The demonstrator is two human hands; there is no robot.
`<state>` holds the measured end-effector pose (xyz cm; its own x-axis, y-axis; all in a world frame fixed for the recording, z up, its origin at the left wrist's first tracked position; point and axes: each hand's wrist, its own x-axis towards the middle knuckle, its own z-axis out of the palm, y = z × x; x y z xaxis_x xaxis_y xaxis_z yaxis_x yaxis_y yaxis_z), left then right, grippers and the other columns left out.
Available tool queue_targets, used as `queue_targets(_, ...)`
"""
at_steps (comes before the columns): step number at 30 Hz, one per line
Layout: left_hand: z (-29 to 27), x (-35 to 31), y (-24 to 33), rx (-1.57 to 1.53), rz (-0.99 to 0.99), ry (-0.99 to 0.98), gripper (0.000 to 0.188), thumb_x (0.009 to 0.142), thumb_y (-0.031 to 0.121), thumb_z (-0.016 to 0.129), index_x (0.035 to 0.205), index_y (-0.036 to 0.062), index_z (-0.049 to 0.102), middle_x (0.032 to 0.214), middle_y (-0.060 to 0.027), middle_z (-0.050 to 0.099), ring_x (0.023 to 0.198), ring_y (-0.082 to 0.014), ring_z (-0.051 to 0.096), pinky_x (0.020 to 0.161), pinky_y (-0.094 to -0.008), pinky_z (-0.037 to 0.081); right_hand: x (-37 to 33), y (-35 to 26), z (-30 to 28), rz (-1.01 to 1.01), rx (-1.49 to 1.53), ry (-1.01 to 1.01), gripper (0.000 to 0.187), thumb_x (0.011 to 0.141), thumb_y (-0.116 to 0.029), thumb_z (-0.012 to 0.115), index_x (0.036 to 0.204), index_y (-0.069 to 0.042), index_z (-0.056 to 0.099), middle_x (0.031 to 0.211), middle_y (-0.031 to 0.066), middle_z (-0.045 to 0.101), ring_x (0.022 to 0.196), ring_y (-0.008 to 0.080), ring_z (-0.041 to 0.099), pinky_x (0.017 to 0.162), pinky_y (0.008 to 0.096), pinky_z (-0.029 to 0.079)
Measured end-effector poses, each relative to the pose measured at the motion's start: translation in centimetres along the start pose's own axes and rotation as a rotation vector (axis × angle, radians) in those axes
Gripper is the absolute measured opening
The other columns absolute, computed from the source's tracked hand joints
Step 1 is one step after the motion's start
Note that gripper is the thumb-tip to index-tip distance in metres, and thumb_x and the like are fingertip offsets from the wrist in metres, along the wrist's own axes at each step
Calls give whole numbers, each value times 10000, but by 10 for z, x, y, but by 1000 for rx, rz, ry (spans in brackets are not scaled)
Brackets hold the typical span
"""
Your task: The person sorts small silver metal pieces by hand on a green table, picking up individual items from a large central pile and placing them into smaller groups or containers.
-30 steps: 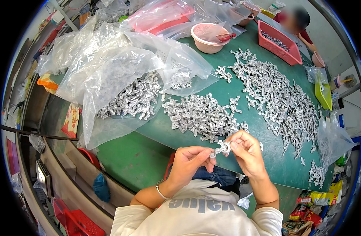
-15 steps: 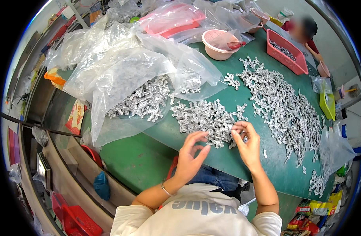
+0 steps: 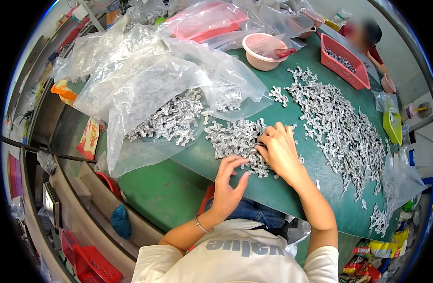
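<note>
A heap of small, wavy grey metal parts lies on the green tabletop in front of me. My right hand is on the right side of this heap, fingers curled down among the parts. Whatever its fingertips pinch is hidden beneath them. At the heap's near edge is my left hand, thumb and fingers apart, palm turned toward the right hand, with no part visible in it. To the right spreads a larger heap of similar grey parts. More parts spill from a clear plastic bag on the left.
A pale pink bowl with a red-handled tool stands at the back. Farther right are a pink tray of parts and a yellow-green container. Another person sits across the table. Shelving runs along the left.
My right hand has moved left and away from me, from the heap's right edge onto its parts, and its back now faces up. The left hand has barely shifted.
</note>
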<state>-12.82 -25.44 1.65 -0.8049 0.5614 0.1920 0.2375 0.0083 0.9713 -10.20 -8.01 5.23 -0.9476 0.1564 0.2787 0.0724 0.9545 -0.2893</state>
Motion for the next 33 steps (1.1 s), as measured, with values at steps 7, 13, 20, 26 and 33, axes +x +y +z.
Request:
queue_targets(7,-7,0,-2,-70,-15,-7,304,788,-47,574,1085,11,554,1092,-78,515,984,-144,496,767,-237,401,-4,10,-9,290,572,242,72,772,-72,645,820,-19,649,752,53,624,675,149,542,689,279,381)
queue_targets(13,1,-2,12,-428,-88,-74,376,765,-98,599,1125,-26,518,1080,-94,503,969,-152,511,774,-261,439,-35,-16,-18,650,1349,183,114,827,-60,622,911,16,629,775,45,636,667,72,557,595,186,421)
queue_targets(20,3,-4,24,-467,-24,-43,323,775,-123,588,1086,-68,521,1031,-119,538,919,-164,569,799,-278,484,-49,-33,-26,587,1564,178,131,820,6,604,947,33,599,823,95,632,688,142,610,639,246,485)
queue_targets(26,-1,-4,27,-491,10,-52,224,800,-122,556,1020,-85,546,1003,-133,553,866,-174,595,780,-278,495,-55,-35,-30,549,1500,159,133,818,23,597,949,47,598,831,100,635,710,160,626,666,260,500)
queue_targets(33,-3,-5,30,-533,-13,-56,204,810,-109,547,1013,-84,552,1004,-142,550,840,-171,593,756,-271,490,-59,-37,-33,511,1446,146,136,810,52,592,946,62,598,826,117,638,735,177,636,684,277,513)
